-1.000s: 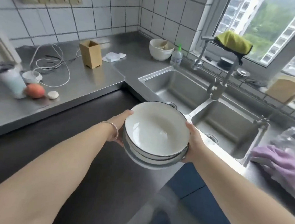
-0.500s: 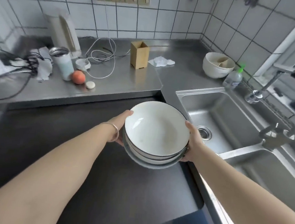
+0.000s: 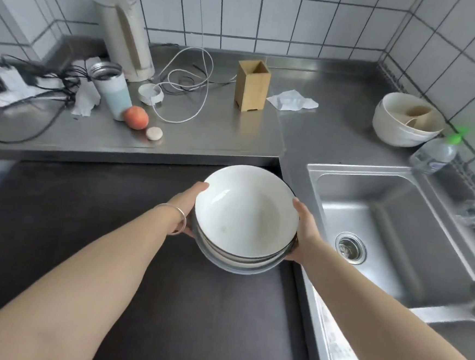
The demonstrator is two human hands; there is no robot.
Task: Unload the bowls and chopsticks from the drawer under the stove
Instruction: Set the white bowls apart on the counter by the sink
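— Where are your bowls [image 3: 246,217]?

— Stacked in your grasp above the dark stovetop [image 3: 111,255], just left of the sink [image 3: 383,219].

— And the grip?

— Your left hand [image 3: 190,204] clasps the left rim, thumb on top; your right hand [image 3: 304,230] clasps the right side.

— Beyond them?

— On the counter [image 3: 322,101]: a wooden holder [image 3: 252,86], peach [image 3: 136,117], tumbler [image 3: 111,91], kettle [image 3: 124,34], cables.

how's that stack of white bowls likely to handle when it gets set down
The stack of white glazed bowls looks ceramic, so probably heavy and chippable. The left hand and right hand grip opposite rims, suggesting weight. The glossy glaze may be slippery, and nested bowls could shift.
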